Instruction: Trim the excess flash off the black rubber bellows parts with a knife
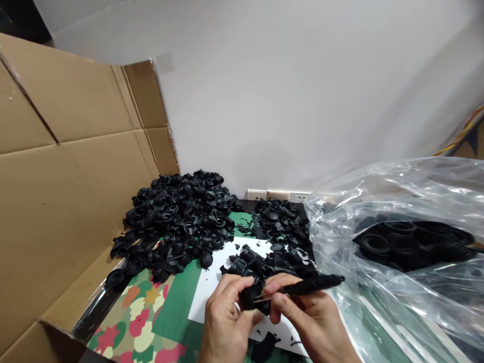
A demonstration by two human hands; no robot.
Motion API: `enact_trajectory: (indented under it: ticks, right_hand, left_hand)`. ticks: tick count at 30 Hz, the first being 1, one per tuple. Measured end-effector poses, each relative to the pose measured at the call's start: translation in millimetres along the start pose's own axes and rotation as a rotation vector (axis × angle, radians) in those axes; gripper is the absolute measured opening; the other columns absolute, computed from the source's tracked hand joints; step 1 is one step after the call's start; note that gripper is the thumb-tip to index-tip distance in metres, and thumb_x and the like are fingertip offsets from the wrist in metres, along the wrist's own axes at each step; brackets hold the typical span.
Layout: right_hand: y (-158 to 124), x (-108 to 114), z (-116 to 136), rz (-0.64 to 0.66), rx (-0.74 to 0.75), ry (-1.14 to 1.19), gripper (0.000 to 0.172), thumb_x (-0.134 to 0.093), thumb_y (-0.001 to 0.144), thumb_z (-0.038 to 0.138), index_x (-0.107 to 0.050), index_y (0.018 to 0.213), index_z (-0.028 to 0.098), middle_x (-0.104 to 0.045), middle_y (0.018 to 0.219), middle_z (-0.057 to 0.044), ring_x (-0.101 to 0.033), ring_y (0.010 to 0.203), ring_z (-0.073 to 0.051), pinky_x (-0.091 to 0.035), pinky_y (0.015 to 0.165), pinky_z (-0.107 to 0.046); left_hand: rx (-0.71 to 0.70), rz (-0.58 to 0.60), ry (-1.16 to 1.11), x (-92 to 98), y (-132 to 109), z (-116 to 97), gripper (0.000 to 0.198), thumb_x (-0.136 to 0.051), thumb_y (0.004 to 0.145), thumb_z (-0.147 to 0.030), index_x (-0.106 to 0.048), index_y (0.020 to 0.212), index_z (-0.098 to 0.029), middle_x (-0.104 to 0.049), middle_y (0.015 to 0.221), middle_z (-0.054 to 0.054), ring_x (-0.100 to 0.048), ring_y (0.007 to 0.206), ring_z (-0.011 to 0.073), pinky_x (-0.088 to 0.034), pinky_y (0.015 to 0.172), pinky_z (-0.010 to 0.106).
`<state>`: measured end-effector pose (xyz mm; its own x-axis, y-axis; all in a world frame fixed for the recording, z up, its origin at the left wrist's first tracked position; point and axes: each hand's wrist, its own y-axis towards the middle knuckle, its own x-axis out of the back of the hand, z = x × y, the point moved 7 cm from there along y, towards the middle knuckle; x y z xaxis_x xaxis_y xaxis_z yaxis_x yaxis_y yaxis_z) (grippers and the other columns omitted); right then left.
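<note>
My left hand [229, 317] is closed around a small black ribbed rubber part [250, 296], pinched between thumb and fingers. My right hand [308, 315] grips what look like tweezers [315, 285], with a thick black-wrapped body and thin metal tips. Those tips touch or nearly touch the rubber part; the exact contact is too small to tell. Just beyond both hands lie several more ribbed rubber parts [255, 259] on a white sheet [206, 292]. A flat black scrap [265, 347] lies below the hands, near the bottom edge.
A large heap of black rubber parts [185, 212] stands at the left, beside a tall cardboard panel [86, 111]. Black scraps [283, 219] are piled by the wall sockets [300, 197]. At the right, a clear plastic bag [333, 237] holds more black parts. Patterned paper [132, 315] covers the front left.
</note>
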<state>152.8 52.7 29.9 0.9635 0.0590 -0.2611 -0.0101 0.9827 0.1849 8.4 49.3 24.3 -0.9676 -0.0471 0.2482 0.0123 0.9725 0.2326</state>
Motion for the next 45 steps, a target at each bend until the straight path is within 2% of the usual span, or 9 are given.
enact_trajectory:
  ticks: [4,9,15,24,28,33,40,42,45]
  right_hand:
    - [3,3,-3,0.020,-0.012,-0.061,0.022,-0.063,0.075,0.039,-0.063,0.075,0.017,-0.061,0.055,0.000,-0.058,0.048,-0.016,-0.049,0.053,-0.029]
    - [2,4,-5,-0.011,-0.050,0.009,0.023,-0.065,0.073,0.040,-0.063,0.076,0.017,-0.062,0.054,-0.001,-0.060,0.049,-0.017,-0.049,0.053,-0.030]
    - [-2,13,-1,-0.161,-0.027,0.031,0.024,-0.069,0.069,0.041,-0.066,0.073,0.018,-0.061,0.051,0.000,-0.058,0.047,-0.016,-0.049,0.055,-0.030]
    - [-4,15,-6,-0.148,0.008,0.057,0.018,-0.072,0.068,0.036,-0.068,0.074,0.020,-0.064,0.066,-0.001,-0.058,0.048,-0.013,-0.050,0.053,-0.027]
    - [-6,14,-8,-0.093,0.055,0.036,0.012,-0.068,0.073,0.034,-0.068,0.075,0.021,-0.064,0.071,-0.002,-0.060,0.054,-0.014,-0.051,0.055,-0.026]
    - [-6,15,-4,-0.075,0.160,-0.098,0.015,-0.065,0.075,0.036,-0.068,0.076,0.021,-0.067,0.074,-0.007,-0.062,0.073,-0.022,-0.053,0.062,-0.030]
    - [-12,6,8,-0.019,0.330,-0.217,0.011,-0.061,0.080,0.032,-0.066,0.078,0.023,-0.065,0.066,-0.004,-0.062,0.067,-0.020,-0.051,0.058,-0.027]
    - [-16,-1,16,0.047,0.433,-0.349,0.013,-0.056,0.084,0.028,-0.064,0.076,0.022,-0.064,0.066,-0.004,-0.062,0.062,-0.018,-0.050,0.052,-0.024]
    - [-18,-3,36,0.059,0.706,-0.662,0.017,-0.048,0.087,0.021,-0.063,0.079,0.022,-0.066,0.073,-0.006,-0.064,0.064,-0.018,-0.049,0.053,-0.024]
  left_hand:
    - [0.121,0.070,-0.136,-2.4,2,3,0.037,-0.065,0.059,-0.003,-0.070,0.090,-0.023,-0.060,0.093,0.003,-0.058,0.069,0.0147,-0.046,0.051,0.020]
    - [0.154,0.002,-0.124,0.2,4,5,0.029,-0.064,0.060,-0.006,-0.072,0.084,-0.021,-0.061,0.081,0.002,-0.053,0.061,0.0121,-0.042,0.049,0.020]
    - [0.118,0.019,-0.068,1.2,4,3,0.025,-0.062,0.068,-0.015,-0.071,0.090,-0.020,-0.061,0.081,0.003,-0.052,0.062,0.0129,-0.043,0.053,0.022]
    - [0.023,0.061,0.057,-2.8,4,-2,0.017,-0.058,0.071,-0.014,-0.072,0.081,-0.018,-0.062,0.078,0.006,-0.058,0.070,0.0177,-0.045,0.057,0.025]
    - [0.021,0.054,0.060,-3.6,4,-1,0.016,-0.058,0.071,-0.015,-0.072,0.079,-0.017,-0.061,0.075,0.005,-0.056,0.065,0.0161,-0.043,0.052,0.023]
    - [0.054,0.052,0.020,-5.2,5,1,0.015,-0.059,0.070,-0.015,-0.072,0.078,-0.016,-0.061,0.073,0.005,-0.055,0.059,0.0140,-0.040,0.050,0.022]
    - [0.095,0.021,-0.021,-4.0,4,4,0.014,-0.061,0.068,-0.013,-0.073,0.075,-0.017,-0.062,0.072,0.004,-0.054,0.058,0.0137,-0.041,0.050,0.022]
    - [0.116,0.019,-0.031,-6.5,1,5,0.013,-0.063,0.067,-0.012,-0.073,0.073,-0.017,-0.061,0.070,0.004,-0.054,0.057,0.0135,-0.040,0.048,0.021]
    - [0.118,0.070,-0.060,-16.0,-6,3,0.013,-0.064,0.064,-0.010,-0.074,0.065,-0.017,-0.061,0.065,0.004,-0.054,0.056,0.0139,-0.040,0.048,0.021]
